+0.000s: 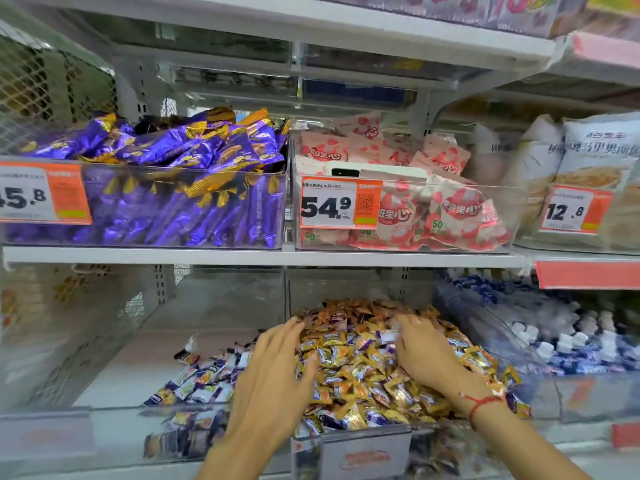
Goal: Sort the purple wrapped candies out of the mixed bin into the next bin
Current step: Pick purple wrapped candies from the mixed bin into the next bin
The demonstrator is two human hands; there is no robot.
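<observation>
Shop shelf: both hands' spread fingers [291, 327] half-buried in the mixed bin [349, 441], its front blurred.

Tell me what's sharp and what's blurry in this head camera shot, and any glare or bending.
Head view: the 54.9 price tag reads sharply; both hands, left and right, look slightly smeared; the lower bin fronts are blurred; the upper shelf edge bows from wide-angle distortion; soft reflections haze the clear bin walls.

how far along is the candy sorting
Done: a small heap of purple wrapped candies already lies in the next bin, left of the mixed bin. In hand: the left hand and right hand both rest spread on the mixed pile; no candy visibly pinched. Left: many purple wrappers still show among the gold ones, so it looks early.
</observation>
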